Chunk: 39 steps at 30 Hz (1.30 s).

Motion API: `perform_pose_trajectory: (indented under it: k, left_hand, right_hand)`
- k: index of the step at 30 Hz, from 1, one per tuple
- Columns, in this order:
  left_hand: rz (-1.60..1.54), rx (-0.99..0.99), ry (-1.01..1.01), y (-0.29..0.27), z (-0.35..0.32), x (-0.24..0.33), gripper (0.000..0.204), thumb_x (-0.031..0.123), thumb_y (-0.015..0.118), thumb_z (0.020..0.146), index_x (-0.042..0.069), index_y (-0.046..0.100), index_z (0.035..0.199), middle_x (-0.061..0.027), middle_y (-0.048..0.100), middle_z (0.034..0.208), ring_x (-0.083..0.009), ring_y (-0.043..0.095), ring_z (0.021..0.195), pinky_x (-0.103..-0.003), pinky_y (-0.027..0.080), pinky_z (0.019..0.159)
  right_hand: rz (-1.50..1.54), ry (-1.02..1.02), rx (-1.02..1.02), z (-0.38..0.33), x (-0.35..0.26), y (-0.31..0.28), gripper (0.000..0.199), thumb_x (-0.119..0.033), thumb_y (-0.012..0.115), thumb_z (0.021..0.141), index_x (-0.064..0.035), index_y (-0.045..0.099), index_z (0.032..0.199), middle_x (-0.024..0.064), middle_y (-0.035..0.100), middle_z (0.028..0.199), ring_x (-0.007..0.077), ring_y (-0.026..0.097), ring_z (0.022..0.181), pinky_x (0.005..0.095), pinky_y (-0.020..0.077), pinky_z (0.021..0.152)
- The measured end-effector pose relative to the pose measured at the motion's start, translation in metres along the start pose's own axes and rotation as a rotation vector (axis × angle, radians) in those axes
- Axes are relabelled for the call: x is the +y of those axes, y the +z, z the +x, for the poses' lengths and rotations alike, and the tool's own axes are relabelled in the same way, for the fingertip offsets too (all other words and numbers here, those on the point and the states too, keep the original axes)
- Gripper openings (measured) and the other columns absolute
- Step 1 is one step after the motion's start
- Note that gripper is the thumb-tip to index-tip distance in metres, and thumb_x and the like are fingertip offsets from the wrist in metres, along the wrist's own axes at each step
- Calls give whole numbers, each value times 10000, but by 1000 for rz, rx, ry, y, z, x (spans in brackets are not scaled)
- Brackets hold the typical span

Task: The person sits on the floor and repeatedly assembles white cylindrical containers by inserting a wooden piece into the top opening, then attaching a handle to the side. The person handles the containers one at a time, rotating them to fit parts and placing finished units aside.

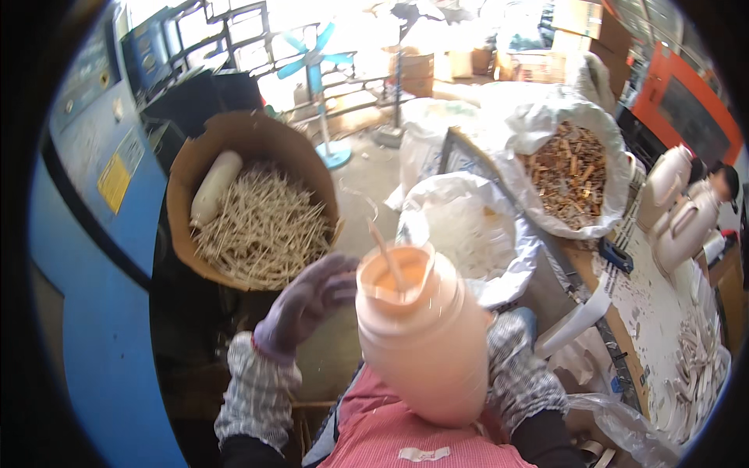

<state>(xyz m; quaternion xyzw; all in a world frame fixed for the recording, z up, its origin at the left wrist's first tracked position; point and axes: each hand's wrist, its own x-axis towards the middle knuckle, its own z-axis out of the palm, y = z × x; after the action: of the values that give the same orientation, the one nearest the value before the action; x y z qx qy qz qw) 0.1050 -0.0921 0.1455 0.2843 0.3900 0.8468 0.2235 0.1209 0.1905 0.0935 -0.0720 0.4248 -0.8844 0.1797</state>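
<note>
In front of my chest is a pale peach plastic jug body (425,343), tilted with its wide spouted mouth up and away from me. A thin peach-coloured stick (385,253) stands up out of the mouth. My left hand (308,304), in a greyish-purple glove, is open beside the rim, fingers stretched toward it; I cannot tell whether they touch. My right hand is mostly hidden behind the jug's right side (489,317), where it supports the jug. Checked sleeve covers (519,366) are on both forearms.
A round brown bin (175,203) with thin pale sticks and a white bottle-shaped piece stands ahead left. White sacks (523,269) hold clear and brown scraps. A worktable (651,343) on the right carries more jugs (686,234) and pale strips. A blue machine (109,312) borders the left.
</note>
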Motion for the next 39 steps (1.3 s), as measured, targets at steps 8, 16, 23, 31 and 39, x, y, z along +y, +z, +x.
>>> perform_pose_trajectory:
  k: [8,16,23,31,39]
  left_hand:
    - [811,-102,102,111,68,18,828,251,902,625,5,529,1321,-164,459,1361,-291,465,1275,-412,393,1057]
    - [1401,-172,59,100,87,57,564,509,793,710,59,731,1046,-176,541,1296,-349,416,1312,-494,315,1086]
    - [1722,-80,281,105,44,77,458,551,724,738,136,733,932,-180,485,1324,-437,290,1386,-558,283,1102]
    - [1692,112,108,120,12,64,234,240,648,856,10,631,891,-150,635,906,-312,597,831,-417,476,754]
    - [1464,262,-30,82,-20,81,258,41,633,899,44,471,699,-45,530,759,-136,482,677,-293,399,620]
  right_hand:
    - [-464,-5,193,-57,-15,-12,769,-245,622,941,-46,160,1523,196,517,1356,248,519,1226,365,420,991]
    - [-751,-474,741,-108,-8,-2,666,-129,626,910,23,271,1453,111,630,1021,143,607,843,287,493,763]
    - [-659,-721,398,-114,36,44,763,35,696,827,-32,286,1467,93,604,1028,134,591,888,264,476,779]
    - [-767,-674,272,-108,63,47,789,10,699,835,-40,249,1482,139,612,1119,222,602,981,353,458,901]
    - [-875,-699,223,-99,54,52,809,-10,700,825,-45,245,1493,156,616,1158,228,598,1040,335,462,842]
